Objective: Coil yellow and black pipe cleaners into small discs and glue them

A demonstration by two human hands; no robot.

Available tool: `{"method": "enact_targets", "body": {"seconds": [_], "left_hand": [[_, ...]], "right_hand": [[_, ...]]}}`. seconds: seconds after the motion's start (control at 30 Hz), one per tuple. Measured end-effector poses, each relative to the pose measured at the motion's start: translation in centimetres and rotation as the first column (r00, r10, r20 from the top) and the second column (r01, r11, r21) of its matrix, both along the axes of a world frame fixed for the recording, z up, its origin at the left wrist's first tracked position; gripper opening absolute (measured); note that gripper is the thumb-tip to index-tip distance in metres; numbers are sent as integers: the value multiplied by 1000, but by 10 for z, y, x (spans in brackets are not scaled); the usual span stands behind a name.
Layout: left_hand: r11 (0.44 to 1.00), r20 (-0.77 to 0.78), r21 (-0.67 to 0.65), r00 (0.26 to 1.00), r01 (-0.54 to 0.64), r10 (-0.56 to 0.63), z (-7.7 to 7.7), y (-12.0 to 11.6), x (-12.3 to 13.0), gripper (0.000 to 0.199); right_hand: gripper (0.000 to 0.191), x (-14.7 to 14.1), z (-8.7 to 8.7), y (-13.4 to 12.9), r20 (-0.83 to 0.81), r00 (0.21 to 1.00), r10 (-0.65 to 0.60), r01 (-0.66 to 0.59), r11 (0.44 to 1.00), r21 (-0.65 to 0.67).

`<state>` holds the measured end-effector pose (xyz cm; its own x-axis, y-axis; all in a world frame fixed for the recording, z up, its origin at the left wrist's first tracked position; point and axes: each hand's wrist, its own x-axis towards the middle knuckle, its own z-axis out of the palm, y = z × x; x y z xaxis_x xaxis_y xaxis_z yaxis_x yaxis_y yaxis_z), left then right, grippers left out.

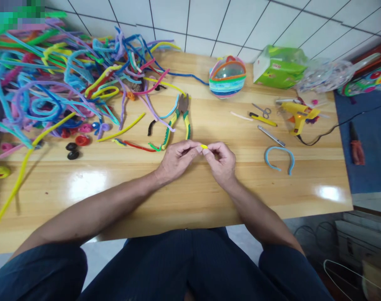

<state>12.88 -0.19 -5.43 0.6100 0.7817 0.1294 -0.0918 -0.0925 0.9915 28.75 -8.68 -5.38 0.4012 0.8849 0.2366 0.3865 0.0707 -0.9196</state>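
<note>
Two grips, of your left hand and right hand, pinch a small yellow piece over the desk. Beyond it, green-handled pliers lie at eleven o'clock, a yellow glue gun at two, and a striped ball at one.

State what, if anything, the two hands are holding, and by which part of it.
The left hand and right hand pinch a small yellow piece by its opposite ends; its material cannot be told.
</note>
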Motion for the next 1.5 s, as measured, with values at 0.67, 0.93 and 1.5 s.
{"method": "enact_targets", "body": {"seconds": [0.67, 0.93, 1.5], "left_hand": [[837, 157, 534, 987, -120, 41, 6, -6, -7, 29], [867, 153, 484, 987, -118, 49, 6, -6, -5, 24], [967, 130, -211, 976, -144, 174, 22, 2, -1, 26]], "right_hand": [[20, 5, 22, -8, 467, 884, -1, -166, 934, 316], [15, 5, 22, -8, 378, 925, 40, -149, 953, 264], [45, 11, 34, -7, 613, 760, 214, -422, 880, 216]]}}
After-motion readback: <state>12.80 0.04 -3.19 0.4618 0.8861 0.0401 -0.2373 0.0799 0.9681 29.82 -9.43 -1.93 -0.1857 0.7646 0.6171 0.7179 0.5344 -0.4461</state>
